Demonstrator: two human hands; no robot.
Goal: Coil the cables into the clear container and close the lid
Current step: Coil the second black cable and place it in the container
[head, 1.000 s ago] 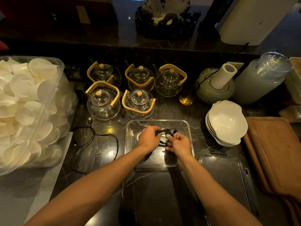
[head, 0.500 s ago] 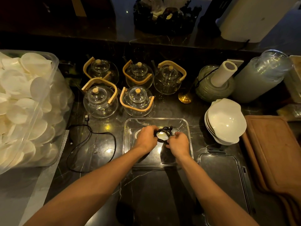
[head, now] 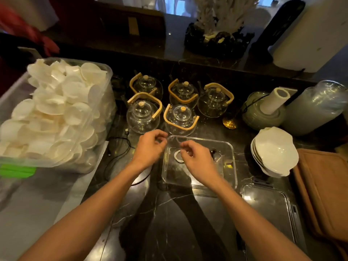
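Bare fingers loosely curled, holding nothing: left hand [head: 149,147] lifted clear at centre frame, just left of the clear container [head: 228,147], right hand [head: 197,159] hovering over its middle. Half a second back, both pinching a small black coil together; now parted, coil let go. Only a dark end of that coiled cable [head: 213,153] peeking out right of the right hand, down inside the container. Reads as one cable stowed. Second black cable [head: 120,157] lying loose on the counter, left of the left hand, likely next up. Lid [head: 267,206] waiting at lower right, off and flat. Further out: black marble counter [head: 160,223], five glass teapots [head: 144,115] above centre, tub of white discs [head: 56,117] at left, stacked white bowls [head: 275,149] and brown mat [head: 323,185] at right.
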